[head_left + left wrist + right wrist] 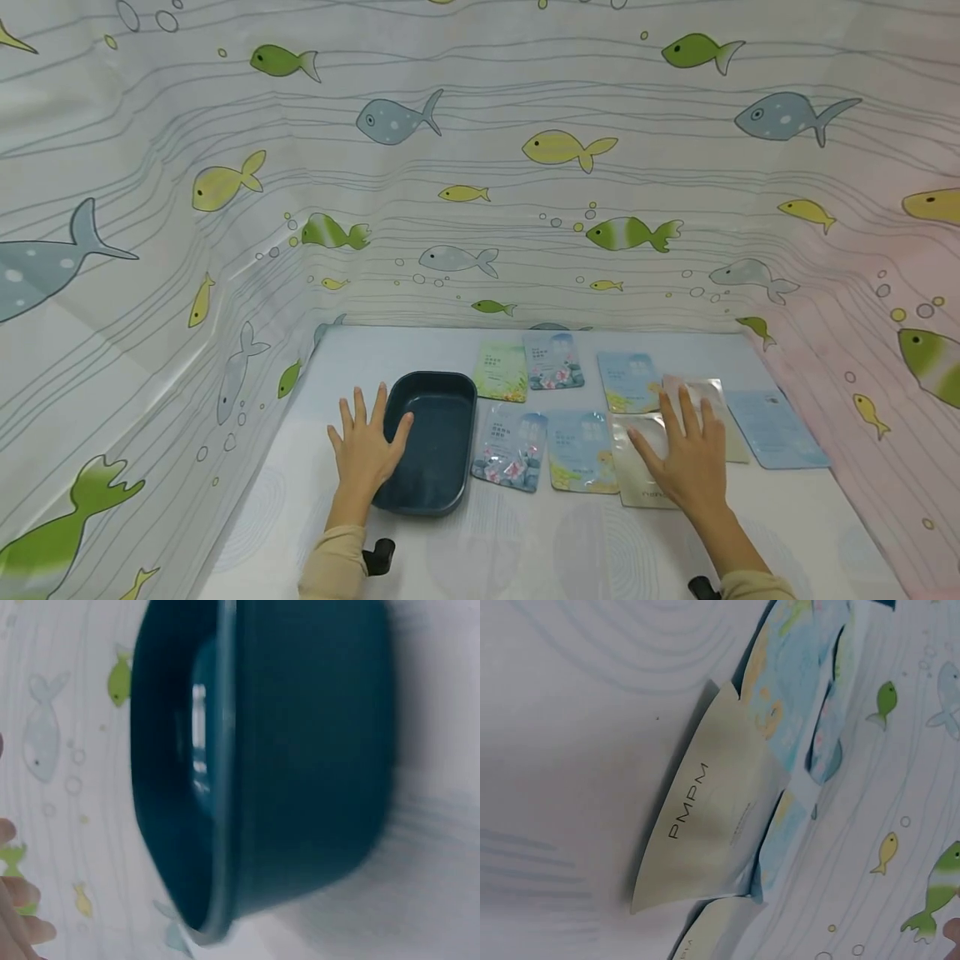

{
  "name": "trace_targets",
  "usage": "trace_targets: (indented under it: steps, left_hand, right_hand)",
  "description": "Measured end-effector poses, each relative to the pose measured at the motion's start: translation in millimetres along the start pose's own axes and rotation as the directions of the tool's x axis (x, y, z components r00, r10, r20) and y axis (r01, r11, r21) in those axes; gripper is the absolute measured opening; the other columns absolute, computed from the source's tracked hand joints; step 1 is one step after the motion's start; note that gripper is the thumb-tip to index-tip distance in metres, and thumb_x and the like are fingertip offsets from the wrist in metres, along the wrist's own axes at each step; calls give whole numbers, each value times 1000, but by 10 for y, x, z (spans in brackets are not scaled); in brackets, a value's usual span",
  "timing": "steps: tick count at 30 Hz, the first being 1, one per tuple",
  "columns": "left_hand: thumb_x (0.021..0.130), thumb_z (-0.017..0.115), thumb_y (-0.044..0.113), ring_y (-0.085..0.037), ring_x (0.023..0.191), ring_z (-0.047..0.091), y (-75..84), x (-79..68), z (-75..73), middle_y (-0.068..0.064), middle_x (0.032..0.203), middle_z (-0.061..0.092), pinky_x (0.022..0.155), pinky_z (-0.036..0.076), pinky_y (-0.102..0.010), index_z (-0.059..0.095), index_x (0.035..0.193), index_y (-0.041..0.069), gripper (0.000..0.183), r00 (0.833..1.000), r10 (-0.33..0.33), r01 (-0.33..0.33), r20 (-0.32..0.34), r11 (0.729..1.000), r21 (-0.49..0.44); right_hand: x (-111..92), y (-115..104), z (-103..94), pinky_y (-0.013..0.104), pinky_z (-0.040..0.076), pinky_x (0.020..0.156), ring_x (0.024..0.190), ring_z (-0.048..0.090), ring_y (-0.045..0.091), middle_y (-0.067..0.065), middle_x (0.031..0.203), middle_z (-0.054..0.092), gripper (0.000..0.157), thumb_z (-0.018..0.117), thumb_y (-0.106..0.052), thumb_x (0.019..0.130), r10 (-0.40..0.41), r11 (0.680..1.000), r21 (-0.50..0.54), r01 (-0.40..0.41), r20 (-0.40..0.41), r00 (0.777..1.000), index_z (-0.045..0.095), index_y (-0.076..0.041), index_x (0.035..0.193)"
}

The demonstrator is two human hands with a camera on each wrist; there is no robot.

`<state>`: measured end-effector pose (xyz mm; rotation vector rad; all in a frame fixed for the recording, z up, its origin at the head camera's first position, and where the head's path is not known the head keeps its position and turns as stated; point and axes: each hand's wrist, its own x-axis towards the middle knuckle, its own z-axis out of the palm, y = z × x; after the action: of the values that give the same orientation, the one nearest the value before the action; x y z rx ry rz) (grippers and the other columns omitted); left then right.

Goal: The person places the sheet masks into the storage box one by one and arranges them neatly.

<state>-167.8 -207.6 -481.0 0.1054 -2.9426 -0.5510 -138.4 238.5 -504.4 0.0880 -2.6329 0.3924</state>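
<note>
My left hand (367, 450) is held with fingers spread at the left side of a dark blue plastic bin (435, 450). The bin holds nothing that I can see; in the left wrist view its side wall (307, 750) fills the middle. My right hand (692, 458) has its fingers spread over the gold sachets and grips nothing. Under it lies a gold sachet (641, 492), lettered PMPM in the right wrist view. Behind it lies another gold sachet (708, 390), partly hidden by the fingers. A light blue sachet (778, 429) is to the right.
Between the hands lie blue floral sachets (510, 450) and a blue-yellow sachet (583, 454). Farther back are a green sachet (501, 372), another floral sachet (553, 362) and another blue-yellow one (627, 379). A fish-print curtain (420, 292) encloses the white table (487, 550).
</note>
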Motion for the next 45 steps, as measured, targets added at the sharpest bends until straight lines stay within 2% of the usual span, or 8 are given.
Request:
trace_targets:
  steps: [6,14,20,24,29,33,40,45]
  left_hand:
    - [93,36,60,-48,139,-5,-175,-37,56,-27,154,1,100,2,-74,15,152,16,77,997,-60,60,46,998,9]
    - [95,37,55,-51,138,7,-318,-95,198,-32,150,16,99,11,-75,20,149,6,76,993,-98,98,68,995,-1]
    - [97,34,53,-52,135,17,-411,-126,335,-32,147,24,100,21,-70,18,148,0,75,987,-118,120,111,993,-14]
    - [97,33,52,-55,121,40,-442,-151,399,-32,143,32,91,37,-65,18,148,-2,76,983,-141,148,117,988,-51]
    - [98,34,46,-52,85,60,-481,-157,468,-36,123,52,62,50,-55,28,144,-5,69,982,-166,173,89,982,-77]
    - [100,33,40,-52,79,61,-507,-171,524,-38,110,57,58,50,-54,40,137,-6,60,984,-174,177,37,979,-105]
    - [99,39,32,-51,82,61,-504,-195,591,-33,100,64,62,49,-57,60,117,-2,44,971,-208,184,-115,965,-187]
    - [97,45,26,-50,84,62,-502,-205,615,-30,99,65,68,49,-57,63,111,-5,38,966,-198,157,-164,959,-236]
  right_hand:
    - [-48,58,17,68,8,105,141,9,45,21,151,26,79,51,-58,86,20,1000,-2,-20,6,1000,36,-7,144]
    - [-192,152,110,67,4,106,137,12,50,24,150,25,76,51,-54,89,57,998,-4,-57,70,996,34,-5,144]
    - [-348,240,200,71,14,100,130,21,56,29,145,31,73,50,-52,91,95,995,-22,-93,111,989,36,-2,142]
    - [-433,312,271,69,24,94,121,30,58,33,138,37,71,52,-50,90,118,993,-35,-114,125,985,42,2,137]
    - [-527,397,348,67,33,85,112,38,58,36,133,39,71,52,-48,90,165,986,-21,-164,163,973,42,7,134]
    - [-583,456,411,65,37,79,107,41,58,36,128,41,73,50,-49,91,244,969,-9,-248,224,944,40,9,135]
    - [-626,524,497,63,34,85,108,36,58,42,121,36,80,44,-50,94,390,902,29,-430,371,843,33,17,134]
    - [-595,543,477,62,38,85,104,44,57,44,113,43,70,47,-40,95,396,881,86,-466,407,823,39,23,125]
